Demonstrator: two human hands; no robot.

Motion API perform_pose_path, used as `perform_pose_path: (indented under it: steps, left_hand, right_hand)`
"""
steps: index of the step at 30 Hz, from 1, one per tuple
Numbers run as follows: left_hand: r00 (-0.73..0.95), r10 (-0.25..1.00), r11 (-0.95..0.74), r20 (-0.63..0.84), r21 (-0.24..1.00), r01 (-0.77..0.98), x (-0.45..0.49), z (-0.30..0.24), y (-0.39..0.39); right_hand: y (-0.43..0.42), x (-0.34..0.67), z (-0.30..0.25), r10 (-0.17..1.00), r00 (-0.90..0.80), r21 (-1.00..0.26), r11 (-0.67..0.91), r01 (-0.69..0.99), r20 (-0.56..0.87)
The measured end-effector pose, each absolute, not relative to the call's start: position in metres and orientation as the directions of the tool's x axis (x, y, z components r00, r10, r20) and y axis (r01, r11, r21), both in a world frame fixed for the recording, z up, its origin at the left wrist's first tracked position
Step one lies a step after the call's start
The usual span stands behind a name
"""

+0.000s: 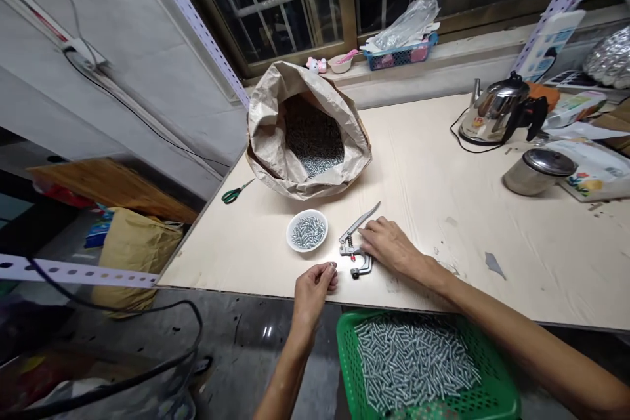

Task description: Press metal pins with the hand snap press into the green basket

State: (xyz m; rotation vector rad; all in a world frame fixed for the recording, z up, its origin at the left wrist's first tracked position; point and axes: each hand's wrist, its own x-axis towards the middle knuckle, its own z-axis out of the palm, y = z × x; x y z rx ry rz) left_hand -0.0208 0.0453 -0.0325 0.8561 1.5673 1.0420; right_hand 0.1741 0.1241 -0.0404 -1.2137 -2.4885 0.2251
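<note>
My left hand hovers at the table's front edge, its fingers pinched on a small metal piece. My right hand rests on the table and grips the handles of a metal hand press tool, which lies flat. Just left of the tool stands a small white bowl holding several small metal parts. Behind it sits an open brown paper sack full of the same parts. Below the table edge, a green plastic basket holds many silvery metal pins.
Green-handled scissors lie at the table's left edge. At the far right stand an electric kettle, a steel lidded pot and packets. A blue basket sits on the windowsill. A cable and bags lie on the floor at left.
</note>
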Motion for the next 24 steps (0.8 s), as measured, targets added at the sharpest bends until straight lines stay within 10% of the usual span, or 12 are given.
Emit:
perform_pose_path:
  steps: [10,24]
  left_hand:
    - [-0.163,0.921,0.389,-0.354,0.862,0.325,-0.007,-0.043,0.064]
    - [-0.092,0.88,0.471,-0.467,0.826,0.311,-0.003,-0.041,0.074]
  right_hand:
    - [0.113,0.21,-0.074,0.708,-0.628,-0.199,0.699,0.686,0.323]
    - [0.103,0.213,-0.075,0.665,-0.64,-0.114,0.723,0.682,0.386]
